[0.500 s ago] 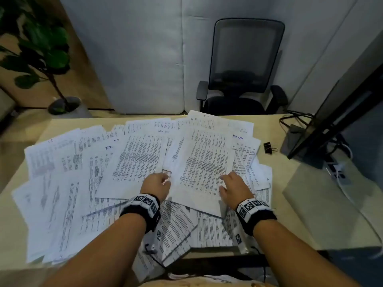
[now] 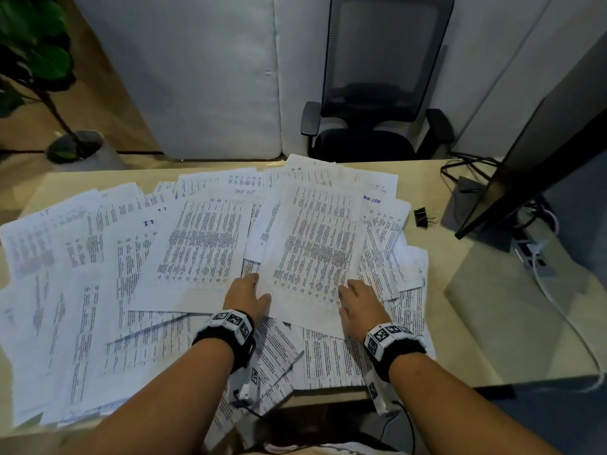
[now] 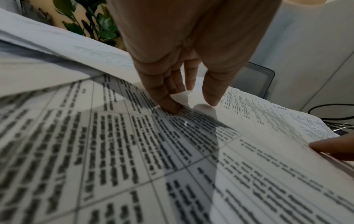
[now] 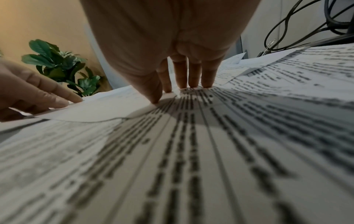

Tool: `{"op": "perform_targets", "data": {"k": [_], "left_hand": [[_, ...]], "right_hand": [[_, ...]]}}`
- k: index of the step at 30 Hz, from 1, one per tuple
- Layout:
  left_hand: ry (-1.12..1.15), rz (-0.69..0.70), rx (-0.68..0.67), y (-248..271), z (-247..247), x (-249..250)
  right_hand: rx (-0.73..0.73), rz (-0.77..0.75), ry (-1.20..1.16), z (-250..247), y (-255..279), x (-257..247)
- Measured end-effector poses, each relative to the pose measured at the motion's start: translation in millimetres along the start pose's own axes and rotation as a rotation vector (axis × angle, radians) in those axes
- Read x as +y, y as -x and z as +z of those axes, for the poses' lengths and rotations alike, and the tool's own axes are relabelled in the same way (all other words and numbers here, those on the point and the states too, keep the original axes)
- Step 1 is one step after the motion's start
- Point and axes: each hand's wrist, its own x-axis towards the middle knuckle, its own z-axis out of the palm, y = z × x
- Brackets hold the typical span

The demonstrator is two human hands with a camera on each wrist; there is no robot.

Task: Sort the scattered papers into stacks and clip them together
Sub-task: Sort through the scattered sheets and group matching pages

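Note:
Several printed sheets (image 2: 98,257) lie scattered and overlapping across the desk (image 2: 466,323). One printed sheet (image 2: 315,244) lies on top near the middle. My left hand (image 2: 246,290) rests at its near left edge, and the left wrist view shows the fingertips (image 3: 172,107) touching paper with the thumb apart. My right hand (image 2: 356,297) presses flat on the sheet's near right corner, its fingers (image 4: 182,81) straight. In the right wrist view my left hand (image 4: 44,98) touches the edge of that sheet (image 4: 107,109). A black binder clip (image 2: 423,218) lies on the desk to the right of the papers.
A monitor (image 2: 532,165) stands at the right with cables (image 2: 466,165) and a power strip (image 2: 532,254) near it. An office chair (image 2: 377,93) stands behind the desk, and a potted plant (image 2: 42,60) at the far left. Some sheets overhang the near desk edge.

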Motion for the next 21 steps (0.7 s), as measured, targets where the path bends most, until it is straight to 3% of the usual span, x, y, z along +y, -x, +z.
{"op": "perform_targets", "data": {"k": [6,11,18,21], "left_hand": [[0.078,-0.046,-0.011,-3,8,3],[0.065,-0.013,0.064,-1,7,-2],[0.167,-0.036,0.122,10,-21,-27],[0.215,-0.039,0.108,14,-34,-35]], "right_hand": [[-0.023,-0.009,0.020,-2,-3,2],[-0.057,0.017,0.010,-12,-11,1],[0.007,0.343,-0.416,-20,-45,-10],[0.102,0.443,-0.718,-22,-61,-25]]}}
